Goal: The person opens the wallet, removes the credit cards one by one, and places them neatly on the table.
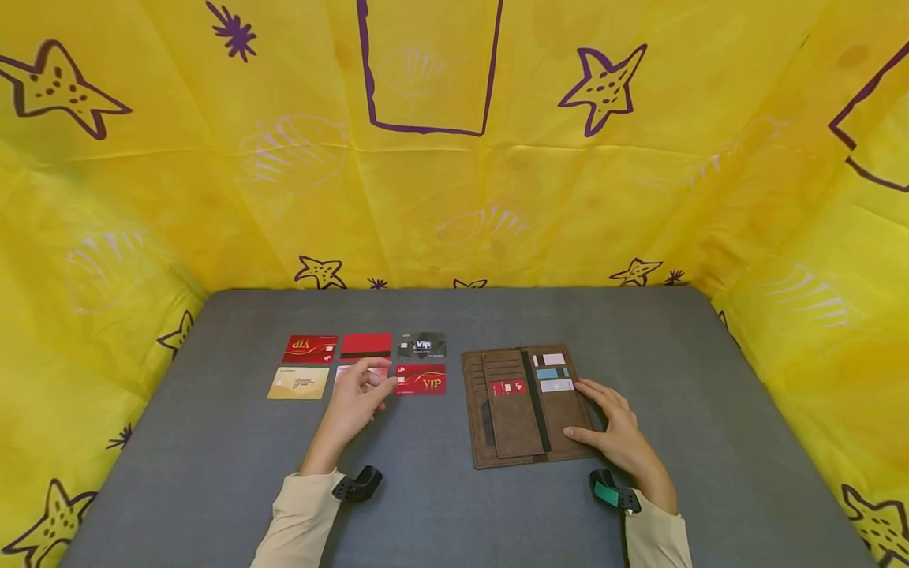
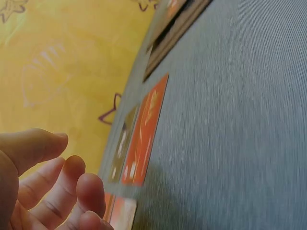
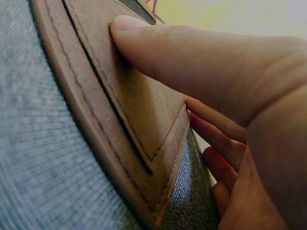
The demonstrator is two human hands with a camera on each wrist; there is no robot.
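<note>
We see the left hand (image 1: 355, 398) above the pale red card (image 1: 382, 371) in the middle of the front row, fingers loosely bent, thumb apart from the fingertips, nothing in its hold; a gold card (image 1: 299, 383) lies to one side and a red VIP card (image 1: 420, 380) to the other. Behind them we see a red card with a black stripe (image 1: 365, 345) between another red VIP card (image 1: 310, 349) and a dark grey Vip card (image 1: 422, 345). To their right, a brown long wallet (image 1: 513, 432) lies unfolded on the grey counter (image 1: 426, 513), cards in both its panels. The right hand (image 1: 616, 430) is spread at its right edge, thumb resting on the panel; we cannot tell whether any fingertip reaches underneath.
</note>
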